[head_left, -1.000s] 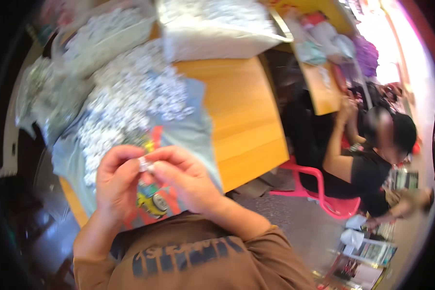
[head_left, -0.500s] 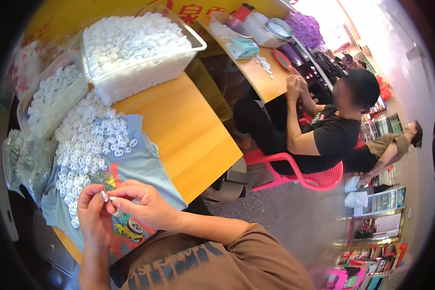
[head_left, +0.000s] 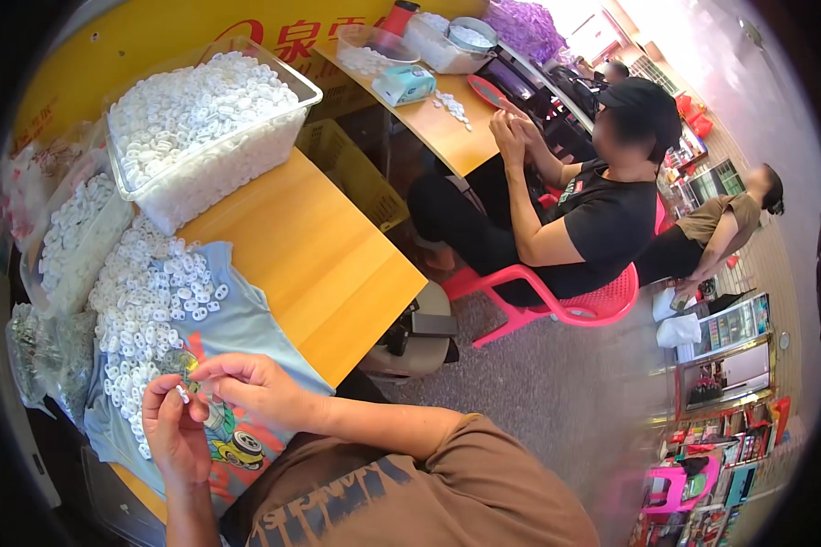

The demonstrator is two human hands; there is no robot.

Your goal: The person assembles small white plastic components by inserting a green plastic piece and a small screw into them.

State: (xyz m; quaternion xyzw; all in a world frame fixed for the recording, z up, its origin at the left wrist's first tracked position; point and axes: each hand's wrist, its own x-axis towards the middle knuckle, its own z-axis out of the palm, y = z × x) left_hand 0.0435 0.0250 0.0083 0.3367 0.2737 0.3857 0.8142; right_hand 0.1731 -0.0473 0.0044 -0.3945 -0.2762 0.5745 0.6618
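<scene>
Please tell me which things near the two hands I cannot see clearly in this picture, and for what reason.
- Head view: the small white piece pinched between left hand and right hand is too small to tell its shape; the fingers cover most of it.
- The bags at the left rim are dark and bent by the lens; their contents are unclear.
- The blue cloth is partly hidden under the loose white pieces and the hands.

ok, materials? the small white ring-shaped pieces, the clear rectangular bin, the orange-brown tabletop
Small white ring-shaped pieces: probably moulded plastic, matt, uniform white and identical shapes; rubber not ruled out.
Clear rectangular bin: transparent plastic, glossy, contents show through the wall.
Orange-brown tabletop: looks like wood or wood-look laminate, smooth satin, faint grain.
Left hand and right hand pinch one piece.
</scene>
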